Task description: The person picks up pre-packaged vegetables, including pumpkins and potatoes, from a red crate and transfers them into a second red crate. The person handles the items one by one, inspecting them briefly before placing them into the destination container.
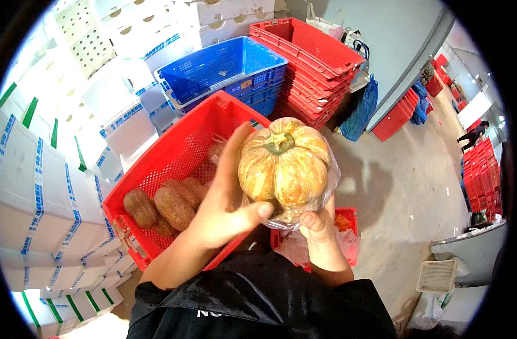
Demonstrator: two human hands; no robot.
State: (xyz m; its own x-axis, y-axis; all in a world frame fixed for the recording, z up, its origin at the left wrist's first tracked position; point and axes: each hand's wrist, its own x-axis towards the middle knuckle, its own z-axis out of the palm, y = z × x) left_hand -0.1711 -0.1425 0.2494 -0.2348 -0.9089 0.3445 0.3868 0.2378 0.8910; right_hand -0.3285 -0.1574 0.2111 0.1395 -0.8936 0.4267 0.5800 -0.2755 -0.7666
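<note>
A ribbed yellow-orange pumpkin (pixel 284 163) with a green stem is held up before my chest, a clear plastic bag (pixel 332 178) around its lower part and right side. My left hand (pixel 226 203) grips its left side, the thumb across the lower front. From below and the right, my right hand (pixel 320 222) holds it, thumb on the bagged underside; its other fingers are hidden. Behind my left hand is a red plastic crate (pixel 156 165) with several brown oblong vegetables (pixel 173 207), probably potatoes or similar tubers. A smaller red crate (pixel 355 224) below my right hand holds clear plastic and something orange.
Blue crates (pixel 224 76) and stacked red crates (pixel 309 55) stand ahead. White foam boxes (pixel 50 203) with blue-printed tape are piled on the left. A blue bag (pixel 360 112) leans near the wall edge. Far right, a person (pixel 473 134) is beside more red crates (pixel 481 178).
</note>
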